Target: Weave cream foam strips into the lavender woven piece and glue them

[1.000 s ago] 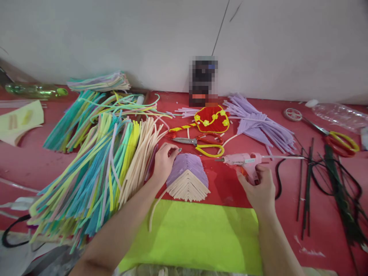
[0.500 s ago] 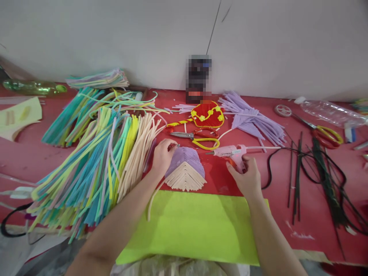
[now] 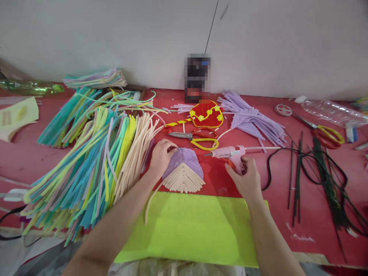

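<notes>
A fan-shaped piece (image 3: 184, 172) woven from purple and cream pipe cleaners lies on the red table (image 3: 310, 207). My left hand (image 3: 160, 156) rests on its left edge with fingers curled over the top, gripping it. A pink glue gun (image 3: 231, 154) lies to the right, nozzle pointing left. My right hand (image 3: 244, 180) is closed round its handle. A lime-green sheet (image 3: 189, 228) lies at the near edge between my forearms.
Heaps of coloured pipe cleaners (image 3: 94, 161) cover the left side. Red-and-yellow scissors (image 3: 198, 138) and a red and yellow ornament (image 3: 207, 114) lie behind the piece, purple pipe cleaners (image 3: 253, 120) to the right. Black wires (image 3: 324, 176), more scissors (image 3: 322, 130) and a plastic bottle (image 3: 330, 112) are far right.
The view shifted a little. My left fingers curled further over the woven piece's top edge. My right hand stayed on the glue gun's handle.
</notes>
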`<state>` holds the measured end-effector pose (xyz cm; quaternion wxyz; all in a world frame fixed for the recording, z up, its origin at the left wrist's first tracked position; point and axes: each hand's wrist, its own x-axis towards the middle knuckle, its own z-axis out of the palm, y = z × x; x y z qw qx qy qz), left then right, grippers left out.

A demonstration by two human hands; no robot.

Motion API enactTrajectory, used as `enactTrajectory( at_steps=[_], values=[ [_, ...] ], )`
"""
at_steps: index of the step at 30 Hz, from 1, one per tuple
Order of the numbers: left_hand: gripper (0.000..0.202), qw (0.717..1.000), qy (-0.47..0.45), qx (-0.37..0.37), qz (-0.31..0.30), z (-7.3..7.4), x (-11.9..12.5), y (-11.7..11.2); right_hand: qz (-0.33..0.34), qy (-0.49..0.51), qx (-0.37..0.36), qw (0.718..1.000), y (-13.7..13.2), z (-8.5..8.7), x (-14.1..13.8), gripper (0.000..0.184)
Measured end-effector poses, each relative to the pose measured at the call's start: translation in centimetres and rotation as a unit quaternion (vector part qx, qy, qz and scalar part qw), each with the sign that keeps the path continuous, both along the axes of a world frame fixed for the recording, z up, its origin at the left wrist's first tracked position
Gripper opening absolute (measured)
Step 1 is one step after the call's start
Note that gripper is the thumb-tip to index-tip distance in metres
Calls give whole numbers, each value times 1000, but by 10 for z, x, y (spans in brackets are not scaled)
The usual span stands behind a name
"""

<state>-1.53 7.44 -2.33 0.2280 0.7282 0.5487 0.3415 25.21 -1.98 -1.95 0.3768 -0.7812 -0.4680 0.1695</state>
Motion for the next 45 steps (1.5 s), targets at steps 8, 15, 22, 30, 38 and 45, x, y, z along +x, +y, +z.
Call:
enactTrajectory(
  at_steps=[8,15,22,30,38,45],
  values=[
    [11,999,-11,9,39,-2,0,4,2,-5,2,1000,0,-2,0,48],
    [12,995,-47,21,81,-2,0,5,12,-4,1,1000,0,-3,1,47],
    [9,987,-111,42,108,7,-1,-1,20,-14,9,1000,0,-3,0,46],
    [18,991,-39,62,108,26,-24,-4,-4,-3,-1,1000,2,1,-1,46],
    [41,971,217,88,56,40,-30,-31,-27,3,6,1000,2,6,1,47],
    [17,966,251,50,-33,39,-28,-57,-60,9,34,998,4,6,11,50]
  ],
)
